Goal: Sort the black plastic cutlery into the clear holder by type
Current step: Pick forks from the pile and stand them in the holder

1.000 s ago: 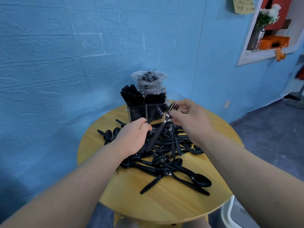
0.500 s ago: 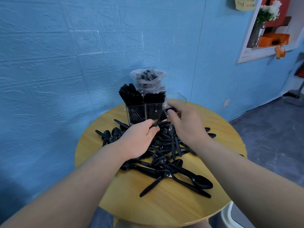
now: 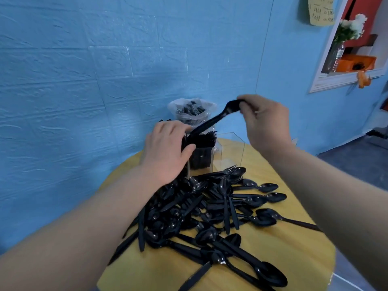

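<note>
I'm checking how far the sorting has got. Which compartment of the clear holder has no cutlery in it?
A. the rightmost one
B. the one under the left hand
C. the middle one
A: the rightmost compartment of the clear holder shows only bare clear walls, while the middle one is packed with black forks.

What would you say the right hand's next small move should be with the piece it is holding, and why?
Probably lower it handle-first into the middle compartment. The right hand pinches the fork by its head, its handle already slanting down to that section's fork tines, while the left hand rests against the clear holder.
</note>
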